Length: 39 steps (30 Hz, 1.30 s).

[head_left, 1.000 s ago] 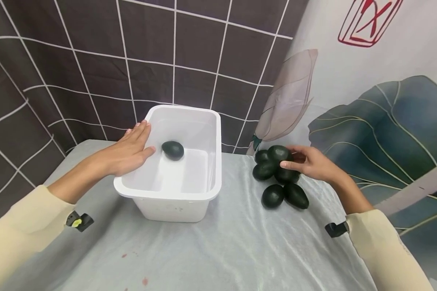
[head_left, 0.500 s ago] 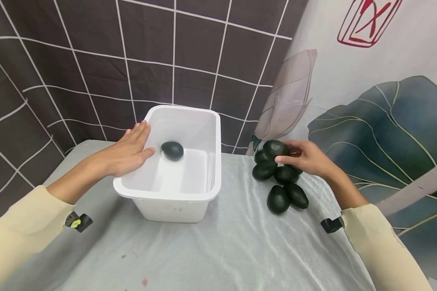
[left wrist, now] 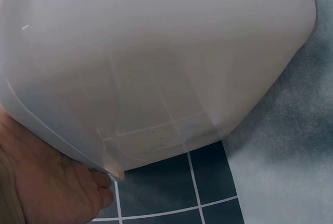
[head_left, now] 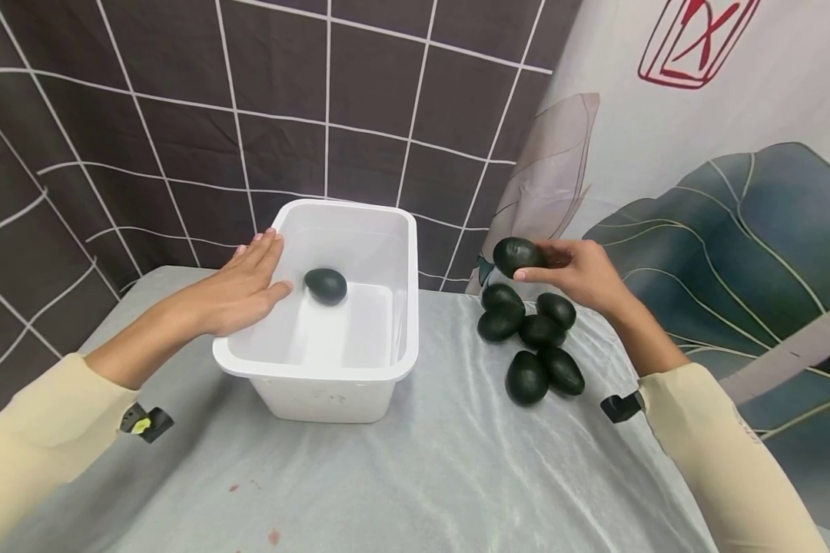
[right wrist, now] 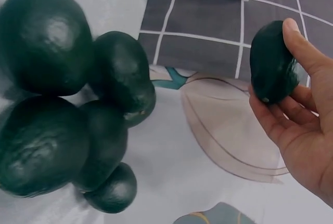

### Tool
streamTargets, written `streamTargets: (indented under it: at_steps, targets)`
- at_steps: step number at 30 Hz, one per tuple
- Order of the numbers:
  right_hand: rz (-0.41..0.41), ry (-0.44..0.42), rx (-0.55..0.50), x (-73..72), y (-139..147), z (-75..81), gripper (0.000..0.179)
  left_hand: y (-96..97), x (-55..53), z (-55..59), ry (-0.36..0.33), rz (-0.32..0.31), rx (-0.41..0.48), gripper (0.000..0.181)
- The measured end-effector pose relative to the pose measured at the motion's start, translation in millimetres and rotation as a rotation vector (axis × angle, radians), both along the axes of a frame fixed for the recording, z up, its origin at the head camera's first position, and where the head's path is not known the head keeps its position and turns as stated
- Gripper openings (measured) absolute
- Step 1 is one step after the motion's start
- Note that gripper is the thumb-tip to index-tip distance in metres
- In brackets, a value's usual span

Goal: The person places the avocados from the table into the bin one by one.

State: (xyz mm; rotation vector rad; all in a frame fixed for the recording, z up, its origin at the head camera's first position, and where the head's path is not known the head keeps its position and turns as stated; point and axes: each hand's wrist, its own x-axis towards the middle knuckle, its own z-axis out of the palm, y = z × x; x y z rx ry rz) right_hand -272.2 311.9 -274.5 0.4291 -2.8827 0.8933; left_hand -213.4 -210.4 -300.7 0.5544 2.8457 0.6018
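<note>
A dark green avocado (head_left: pixel 516 256) is pinched between the thumb and fingers of my right hand (head_left: pixel 581 275), raised above a pile of avocados (head_left: pixel 541 332). In the right wrist view the held avocado (right wrist: pixel 271 63) shows whole, with the thumb on one side and fingers beneath. My left hand (head_left: pixel 245 288) lies flat with straight fingers on the left rim of a white plastic tub (head_left: pixel 360 372). Inside the tub sits one avocado (head_left: pixel 327 286). From the left wrist, the tub's outer wall (left wrist: pixel 156 68) fills most of the view, with the palm (left wrist: pixel 52 182) against its rim.
A grey cloth (head_left: pixel 415 476) covers the table, with a few reddish spots near the front. Behind the tub hangs a dark curtain with a white grid (head_left: pixel 373 92). A white sheet printed with leaves (head_left: pixel 747 230) hangs at the right.
My right hand has lifted one avocado up off the pile, moving slightly left. One avocado at the front of the pile has shifted a little. The left hand stays on the rim.
</note>
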Motion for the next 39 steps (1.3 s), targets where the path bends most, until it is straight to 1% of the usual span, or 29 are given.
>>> streamTargets:
  at_steps: [5,12,16,21,23,29,39]
  targets:
    - [-0.02,0.033,0.007,-4.8,-8.2,8.3,0.065,-0.2,-0.5,-0.5,0.002,-0.002,-0.002,0.085]
    - [-0.014,0.057,-0.02,-10.2,-21.5,16.6,0.066,-0.1,-0.1,-1.1,-0.006,-0.001,0.007,0.085]
    - [0.006,0.082,-0.062,-15.2,-30.9,19.2,0.061,0.2,0.3,-1.6,-0.006,-0.001,0.009,0.085]
    - [0.019,0.087,-0.087,-20.2,-43.3,23.7,0.063,0.7,-0.1,-1.2,-0.003,-0.001,0.006,0.085]
    - [0.018,0.092,-0.085,-22.2,-48.3,24.7,0.065,0.6,-0.3,-1.0,-0.003,-0.002,0.009,0.084]
    - [0.032,0.126,-0.065,-27.8,-60.3,25.2,0.063,-0.4,-0.1,-1.1,-0.019,-0.008,0.029,0.079]
    - [0.051,0.094,-0.049,-32.3,-77.2,30.5,0.066,0.4,-0.1,0.0,-0.012,-0.001,0.016,0.08]
